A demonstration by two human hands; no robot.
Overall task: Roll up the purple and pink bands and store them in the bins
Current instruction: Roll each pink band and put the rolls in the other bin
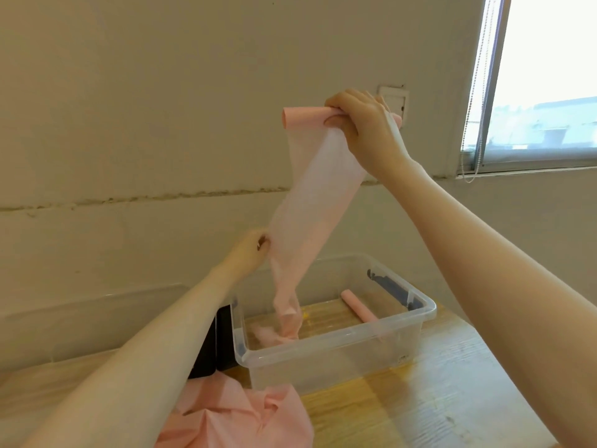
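A long pink band (315,192) hangs stretched in the air above a clear plastic bin (336,342). Its top end is wound into a small roll, and my right hand (361,124) grips that roll high up near the wall. Lower down, my left hand (253,248) pinches the band's left edge. The band's loose tail drops into the bin and bunches on its floor. A finished pink roll (357,305) lies inside the bin toward the back right. No purple band is in view.
The bin stands on a wooden table (436,399) against a beige wall. More pink band material (239,415) lies crumpled at the table's front. A dark object (210,344) stands left of the bin. A window (546,76) is at the upper right.
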